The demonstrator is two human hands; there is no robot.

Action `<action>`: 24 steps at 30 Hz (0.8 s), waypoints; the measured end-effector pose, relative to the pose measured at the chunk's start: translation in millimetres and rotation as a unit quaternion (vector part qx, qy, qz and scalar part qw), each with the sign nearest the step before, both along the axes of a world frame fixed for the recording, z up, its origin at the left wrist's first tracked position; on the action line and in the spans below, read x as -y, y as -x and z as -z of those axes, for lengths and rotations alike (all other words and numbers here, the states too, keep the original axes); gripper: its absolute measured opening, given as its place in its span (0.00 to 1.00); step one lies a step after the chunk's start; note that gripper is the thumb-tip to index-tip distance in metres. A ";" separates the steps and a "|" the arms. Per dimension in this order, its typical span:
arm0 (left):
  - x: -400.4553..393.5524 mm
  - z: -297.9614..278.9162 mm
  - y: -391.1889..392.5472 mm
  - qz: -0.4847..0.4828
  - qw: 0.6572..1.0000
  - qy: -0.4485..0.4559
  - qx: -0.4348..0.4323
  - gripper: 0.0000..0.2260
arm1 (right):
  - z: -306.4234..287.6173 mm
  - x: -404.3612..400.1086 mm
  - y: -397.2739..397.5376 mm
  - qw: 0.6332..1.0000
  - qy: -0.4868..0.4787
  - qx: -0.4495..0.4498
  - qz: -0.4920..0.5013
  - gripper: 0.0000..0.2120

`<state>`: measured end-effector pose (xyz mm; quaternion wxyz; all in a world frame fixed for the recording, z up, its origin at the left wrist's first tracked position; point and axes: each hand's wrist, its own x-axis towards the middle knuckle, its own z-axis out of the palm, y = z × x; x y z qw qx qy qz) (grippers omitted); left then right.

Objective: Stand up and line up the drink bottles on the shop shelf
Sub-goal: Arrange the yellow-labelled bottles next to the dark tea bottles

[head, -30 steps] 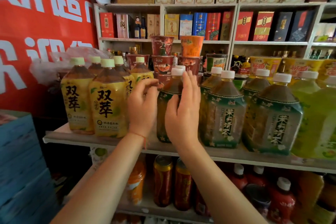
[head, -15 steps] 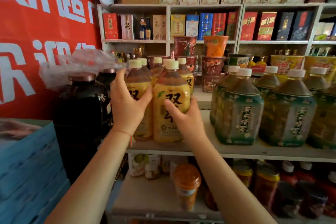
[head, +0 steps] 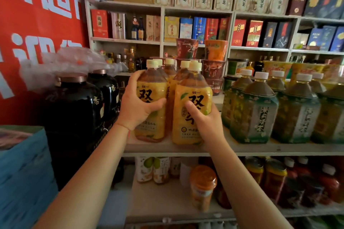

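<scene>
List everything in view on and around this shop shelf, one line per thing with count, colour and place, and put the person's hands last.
yellow-label bottles: at least five, amber with pale caps, upright at the left end of the middle shelf
green-label bottles: about eight, dark green with white caps, in rows to their right
shelf board: one, pale, under both bottle groups
black jars: two, glossy black, left of the shelf
noodle cups: several, maroon and orange, stacked behind
gift boxes: many, red, blue and cream, upper shelves
red banner: one, left wall
orange-lidded jar: one, lower shelf
left hand: grips the front left bottle
right hand: grips the front right bottle
</scene>
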<state>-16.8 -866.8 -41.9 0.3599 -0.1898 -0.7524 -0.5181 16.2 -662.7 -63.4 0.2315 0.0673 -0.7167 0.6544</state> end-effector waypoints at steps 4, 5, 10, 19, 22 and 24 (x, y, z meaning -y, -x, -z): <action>22.6 -3.8 4.0 0.060 0.997 -0.010 0.050 0.40 | -1.4 5.9 -3.1 1.000 0.005 0.005 -0.002 0.25; 27.3 -4.4 5.0 0.069 0.996 -0.016 0.061 0.41 | -1.4 7.6 -3.3 1.000 0.006 0.006 -0.007 0.20; 30.1 -2.2 6.5 0.083 0.995 -0.034 0.051 0.39 | 1.1 19.4 -5.3 1.000 0.014 0.003 -0.003 0.17; 12.7 21.3 0.9 0.048 0.993 -0.100 0.048 0.44 | 9.5 53.8 -4.4 0.992 -0.022 -0.020 0.120 0.36; 7.4 21.9 -1.4 0.020 0.994 -0.100 0.048 0.45 | 10.5 62.0 -3.2 0.986 -0.044 -0.011 0.161 0.45; 0.8 21.8 -3.8 -0.016 0.994 -0.097 0.045 0.47 | 10.4 62.1 -4.0 0.987 -0.042 -0.016 0.157 0.45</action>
